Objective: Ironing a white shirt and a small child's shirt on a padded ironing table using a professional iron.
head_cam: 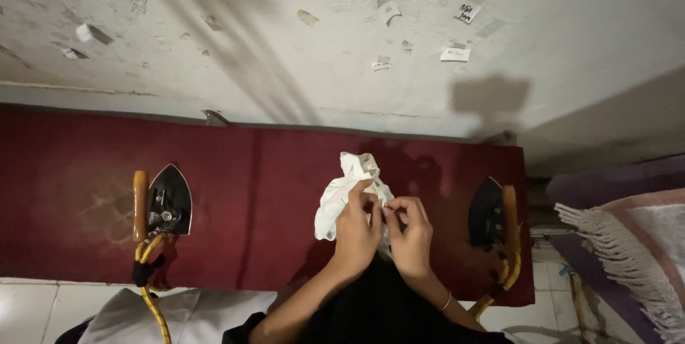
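Observation:
Both my hands hold a crumpled white cloth (349, 187) above the dark red ironing surface (257, 201). My left hand (357, 226) grips the cloth's lower middle part. Beside it, my right hand (407, 233) pinches the cloth's right edge with its fingers bent. The cloth bunches upward away from me. A thin bracelet shows on my right wrist.
A black iron with a wooden handle (163, 205) stands at the left, its yellow cord (150, 280) trailing off the front edge. A second iron (494, 215) stands at the right. A fringed rug (628, 244) lies at the far right. White fabric (164, 315) lies below the board.

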